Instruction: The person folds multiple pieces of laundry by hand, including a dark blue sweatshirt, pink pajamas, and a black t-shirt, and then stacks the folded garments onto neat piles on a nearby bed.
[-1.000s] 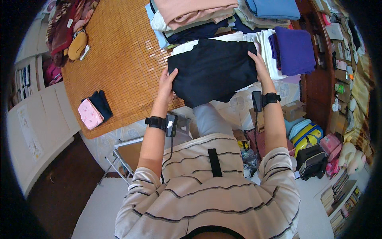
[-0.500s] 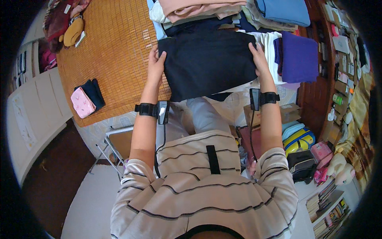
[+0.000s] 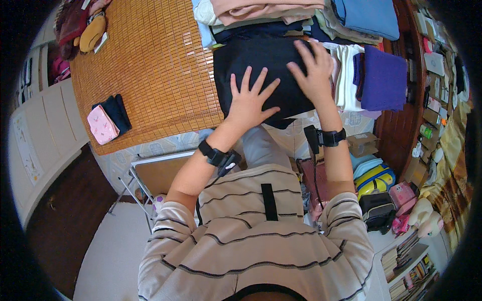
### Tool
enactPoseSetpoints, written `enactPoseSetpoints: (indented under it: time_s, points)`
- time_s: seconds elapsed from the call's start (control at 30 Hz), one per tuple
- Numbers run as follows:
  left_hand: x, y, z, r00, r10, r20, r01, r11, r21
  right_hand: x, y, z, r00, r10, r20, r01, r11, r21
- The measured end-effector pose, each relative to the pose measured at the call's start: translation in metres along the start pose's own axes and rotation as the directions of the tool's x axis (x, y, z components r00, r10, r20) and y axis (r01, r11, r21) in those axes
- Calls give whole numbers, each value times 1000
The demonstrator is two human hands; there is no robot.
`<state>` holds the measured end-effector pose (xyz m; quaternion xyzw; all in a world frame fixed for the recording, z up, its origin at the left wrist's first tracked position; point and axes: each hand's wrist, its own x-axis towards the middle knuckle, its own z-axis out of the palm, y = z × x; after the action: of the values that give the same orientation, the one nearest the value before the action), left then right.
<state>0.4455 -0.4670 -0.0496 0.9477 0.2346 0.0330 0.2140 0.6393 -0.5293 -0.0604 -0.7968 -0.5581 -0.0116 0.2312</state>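
Observation:
A folded black cloth [image 3: 271,65], probably a garment, lies at the front edge of the mat-covered bed, its near edge hanging slightly over. On its left part my left hand [image 3: 251,98] rests flat with the fingers spread. My right hand [image 3: 314,70] is over its upper right side, fingers apart and bent a little. Neither hand grips the cloth. Just to the right stand folded white clothes [image 3: 347,75] and a folded purple cloth [image 3: 384,78]. Beyond the black cloth is a pile topped by a pink folded garment [image 3: 266,7].
A woven bamboo mat [image 3: 160,65] covers the surface on the left. Small pink and dark folded cloths [image 3: 104,124] lie at its near left corner. Blue folded clothes [image 3: 369,20] are at the back right. Below stand a folding metal frame [image 3: 133,183] and a yellow-blue bag [image 3: 374,180].
Both hands have let go of the black cloth's side edges. The cloth now lies down, and my hands have moved onto its top, the left one inward to the right.

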Motion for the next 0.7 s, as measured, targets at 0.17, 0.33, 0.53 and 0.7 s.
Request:
enactPoseSetpoints:
  time_s: [0.17,0.33,0.53,0.7]
  points:
    - [-3,-11,30,999,32,32,-34,997,68,-3,-1,27,969,-41,245,68,992,-106]
    - [-3,-16,35,999,36,3,-36,998,54,2,1,34,959,-21,283,48,995,-91]
    - [-9,-13,31,997,34,70,-40,996,79,6,-6,31,938,61,341,-25,994,-110]
    - [-21,-17,17,983,99,152,-115,988,101,23,-22,7,838,221,499,-136,970,-202]
